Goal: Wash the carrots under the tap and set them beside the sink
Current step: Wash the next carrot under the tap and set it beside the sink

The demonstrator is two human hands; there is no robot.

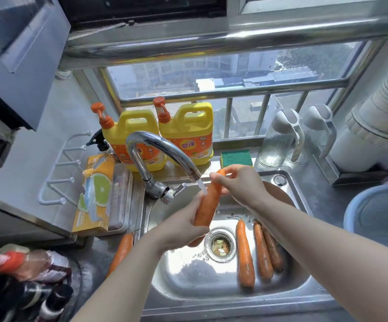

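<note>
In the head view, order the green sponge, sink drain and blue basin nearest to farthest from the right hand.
From the right hand:
1. Green sponge, just behind it.
2. Sink drain, down in the sink.
3. Blue basin, far right.

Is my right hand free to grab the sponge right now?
Probably not: the right hand pinches the top of the carrot under the tap. Nothing covers the sponge just behind it, though.

Home kitchen, steel sink [288,191], detergent jugs [186,133]
</note>
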